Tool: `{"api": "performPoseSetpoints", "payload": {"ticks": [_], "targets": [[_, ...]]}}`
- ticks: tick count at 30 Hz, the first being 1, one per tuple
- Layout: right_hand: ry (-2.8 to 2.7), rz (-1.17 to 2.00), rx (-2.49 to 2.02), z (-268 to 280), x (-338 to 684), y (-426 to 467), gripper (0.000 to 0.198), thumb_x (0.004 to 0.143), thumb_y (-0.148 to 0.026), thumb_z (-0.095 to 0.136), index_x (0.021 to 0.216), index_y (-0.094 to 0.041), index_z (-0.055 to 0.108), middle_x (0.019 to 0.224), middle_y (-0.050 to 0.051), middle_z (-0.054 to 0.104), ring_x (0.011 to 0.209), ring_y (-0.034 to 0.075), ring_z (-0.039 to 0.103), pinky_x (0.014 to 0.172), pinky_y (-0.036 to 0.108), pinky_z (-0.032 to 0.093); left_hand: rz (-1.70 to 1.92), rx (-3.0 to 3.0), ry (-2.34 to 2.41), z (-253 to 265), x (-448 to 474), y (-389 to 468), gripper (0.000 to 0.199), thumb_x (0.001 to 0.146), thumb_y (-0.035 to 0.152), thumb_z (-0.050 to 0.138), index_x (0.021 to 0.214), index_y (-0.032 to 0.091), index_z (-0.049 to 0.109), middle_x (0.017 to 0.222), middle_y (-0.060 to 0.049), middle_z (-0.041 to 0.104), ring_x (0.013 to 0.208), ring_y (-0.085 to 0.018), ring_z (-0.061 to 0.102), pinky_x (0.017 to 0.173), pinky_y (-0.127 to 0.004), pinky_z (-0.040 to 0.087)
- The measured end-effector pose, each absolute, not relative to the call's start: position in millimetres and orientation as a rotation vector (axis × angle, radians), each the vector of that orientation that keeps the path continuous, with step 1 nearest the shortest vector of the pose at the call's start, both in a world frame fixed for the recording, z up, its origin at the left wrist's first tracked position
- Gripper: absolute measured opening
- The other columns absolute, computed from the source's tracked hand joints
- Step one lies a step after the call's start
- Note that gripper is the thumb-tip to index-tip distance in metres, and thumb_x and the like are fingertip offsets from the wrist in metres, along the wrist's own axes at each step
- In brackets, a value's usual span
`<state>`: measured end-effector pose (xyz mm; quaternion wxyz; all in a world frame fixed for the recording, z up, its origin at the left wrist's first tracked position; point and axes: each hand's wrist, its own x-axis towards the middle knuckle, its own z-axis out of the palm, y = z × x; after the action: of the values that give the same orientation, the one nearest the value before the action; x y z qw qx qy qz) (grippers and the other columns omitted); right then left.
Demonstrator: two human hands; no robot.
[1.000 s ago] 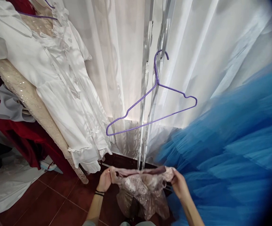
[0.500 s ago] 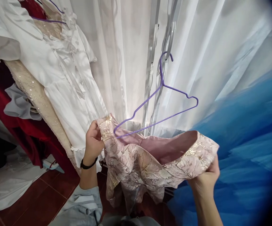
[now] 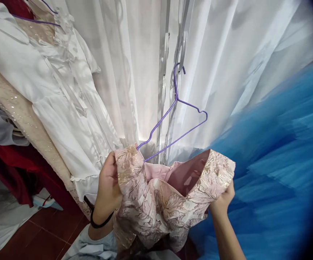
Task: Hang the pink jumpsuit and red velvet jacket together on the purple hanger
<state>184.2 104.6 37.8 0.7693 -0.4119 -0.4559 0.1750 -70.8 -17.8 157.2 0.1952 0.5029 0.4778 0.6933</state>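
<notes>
A pink and gold floral brocade dress is stretched between my two hands, its pink lining showing at the neckline. My left hand grips its left shoulder strap, with a black band round the wrist. My right hand is closed on the right strap from below and behind, its fingers mostly hidden by the cloth. A purple wire hanger hangs by its hook from a metal rail. The hanger's left end goes behind the left strap; its right end is free, above the neckline.
White dress, beige sequined dress and dark red cloth hang on the left. Blue tulle fills the right side. A white curtain hangs behind the metal rail. Dark red tiles cover the floor.
The left strap has come further over the hanger's left end, which it now covers. The view has shifted, and both hands still hold the dress.
</notes>
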Motion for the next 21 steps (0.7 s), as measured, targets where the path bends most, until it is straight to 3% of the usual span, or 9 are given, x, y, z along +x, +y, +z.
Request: {"api": "performPoseSetpoints", "payload": {"ticks": [3, 7, 11, 14, 19, 21], "targets": [[-0.974, 0.386, -0.907, 37.4, 182.0, 108.4, 0.046, 0.058, -0.04, 0.075, 0.096, -0.014, 0.071, 0.094, 0.012, 0.07, 0.089, 0.026, 0.064, 0.078, 0.038, 0.053, 1.877, 1.418, 1.368, 163.4, -71.3, -0.4, 0.045, 0.071, 0.026, 0.078, 0.114, 0.022, 0.065, 0.111, -0.006, 0.071, 0.099, -0.021, 0.067, 0.078, -0.026, 0.056], [-0.967, 0.49, -0.913, 39.9, 193.0, 128.3, 0.055, 0.057, -0.039, 0.078, 0.106, -0.015, 0.069, 0.11, 0.013, 0.07, 0.104, 0.029, 0.064, 0.092, 0.044, 0.052, 1.887, 1.404, 1.363, 165.7, -96.0, 29.6, 0.034, 0.068, 0.024, 0.077, 0.1, 0.017, 0.067, 0.088, -0.004, 0.07, 0.078, -0.015, 0.064, 0.067, -0.023, 0.051], [-0.881, 0.75, -0.809, 46.7, 215.9, 167.2, 0.059, 0.062, -0.04, 0.075, 0.118, -0.021, 0.065, 0.136, 0.011, 0.059, 0.126, 0.027, 0.056, 0.11, 0.046, 0.044, 2.086, 1.422, 1.437, 173.7, -124.8, 63.0, 0.027, 0.058, 0.019, 0.079, 0.08, 0.016, 0.064, 0.054, 0.008, 0.045, 0.05, -0.006, 0.04, 0.049, -0.016, 0.033], [-0.865, 0.899, -0.666, 55.7, 230.5, 194.0, 0.054, 0.066, -0.048, 0.068, 0.114, -0.023, 0.064, 0.138, 0.01, 0.058, 0.13, 0.025, 0.054, 0.109, 0.044, 0.046, 2.151, 1.381, 1.506, 181.0, -134.1, 78.1, 0.034, 0.051, 0.019, 0.081, 0.078, 0.016, 0.062, 0.047, 0.011, 0.036, 0.046, -0.004, 0.028, 0.045, -0.016, 0.022], [-0.972, 0.996, -0.588, 68.3, 238.1, 227.2, 0.048, 0.072, -0.053, 0.06, 0.109, -0.023, 0.062, 0.132, 0.011, 0.062, 0.125, 0.022, 0.059, 0.104, 0.043, 0.051, 2.098, 1.374, 1.514, 182.1, -134.3, 85.0, 0.036, 0.05, 0.017, 0.081, 0.078, 0.018, 0.058, 0.046, 0.011, 0.038, 0.046, -0.004, 0.03, 0.047, -0.017, 0.026], [-1.082, 0.892, -0.635, 71.0, 238.3, 240.1, 0.048, 0.075, -0.06, 0.052, 0.104, -0.023, 0.061, 0.126, 0.012, 0.066, 0.12, 0.022, 0.062, 0.097, 0.044, 0.055, 2.132, 1.374, 1.519, 180.5, -134.3, 87.1, 0.038, 0.05, 0.018, 0.082, 0.078, 0.018, 0.057, 0.046, 0.011, 0.039, 0.045, -0.004, 0.029, 0.046, -0.017, 0.025]]}}
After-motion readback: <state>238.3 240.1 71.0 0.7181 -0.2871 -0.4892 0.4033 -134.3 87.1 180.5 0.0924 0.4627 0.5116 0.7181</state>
